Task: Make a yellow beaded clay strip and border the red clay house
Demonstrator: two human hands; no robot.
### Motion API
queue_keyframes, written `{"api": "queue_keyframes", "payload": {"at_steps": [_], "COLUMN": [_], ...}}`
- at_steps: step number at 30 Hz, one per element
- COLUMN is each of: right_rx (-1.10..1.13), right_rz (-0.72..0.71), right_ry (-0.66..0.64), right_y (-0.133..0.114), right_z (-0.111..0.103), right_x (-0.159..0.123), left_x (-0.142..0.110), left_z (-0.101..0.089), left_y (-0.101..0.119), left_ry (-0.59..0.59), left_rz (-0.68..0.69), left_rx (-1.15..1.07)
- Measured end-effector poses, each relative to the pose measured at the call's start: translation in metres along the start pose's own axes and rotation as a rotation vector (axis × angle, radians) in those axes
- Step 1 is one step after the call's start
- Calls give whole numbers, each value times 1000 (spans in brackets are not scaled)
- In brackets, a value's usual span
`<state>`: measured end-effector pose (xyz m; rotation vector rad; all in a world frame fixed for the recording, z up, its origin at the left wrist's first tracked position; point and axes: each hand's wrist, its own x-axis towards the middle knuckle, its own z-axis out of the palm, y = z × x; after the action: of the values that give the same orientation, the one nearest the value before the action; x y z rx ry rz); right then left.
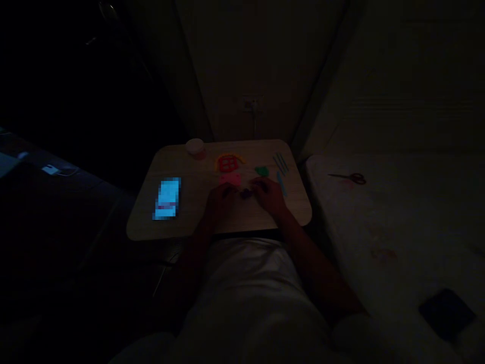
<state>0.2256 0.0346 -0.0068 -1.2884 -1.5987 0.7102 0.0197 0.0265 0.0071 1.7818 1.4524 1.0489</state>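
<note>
The room is very dark. On a small wooden table [182,222] my left hand [220,198] and my right hand [270,194] rest close together, fingers curled around a small dark purple lump [246,192] between them. Just beyond the hands lies a pink flat piece [230,178]. Farther back sit a red-and-orange shape [228,163] and a green piece [261,171]. Thin light-blue tools [281,169] lie to the right of my right hand.
A lit phone [167,198] lies on the table's left side. A small round white container [195,146] stands at the far left corner. Scissors [350,177] and a dark flat object [447,312] lie on the pale bed to the right. A wall socket [252,104] is behind.
</note>
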Motion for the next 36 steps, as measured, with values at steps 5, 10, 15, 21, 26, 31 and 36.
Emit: {"api": "queue_keyframes", "payload": {"at_steps": [5, 10, 15, 21, 26, 31, 36], "right_rx": [6, -8, -29, -26, -47, -50, -61], "right_rz": [-9, -3, 2, -3, -22, -41, -30], "right_ry": [0, -1, -20, -17, -27, -22, -32], "right_y": [-1, -1, -4, -3, -3, -2, -2], "right_z": [0, 1, -2, -1, -2, -3, -3], "right_x": [0, 0, 0, 0, 1, 1, 1], "left_x": [1, 1, 1, 0, 1, 2, 1], "left_z": [0, 0, 0, 0, 1, 2, 1], "left_y": [1, 0, 3, 5, 2, 2, 3], "left_ry": [-7, -4, 2, -10, -23, -12, -9], "left_rz": [-5, 21, 17, -1, -15, -9, 2], "left_rx": [-15, -9, -9, -3, 20, 26, 35]}}
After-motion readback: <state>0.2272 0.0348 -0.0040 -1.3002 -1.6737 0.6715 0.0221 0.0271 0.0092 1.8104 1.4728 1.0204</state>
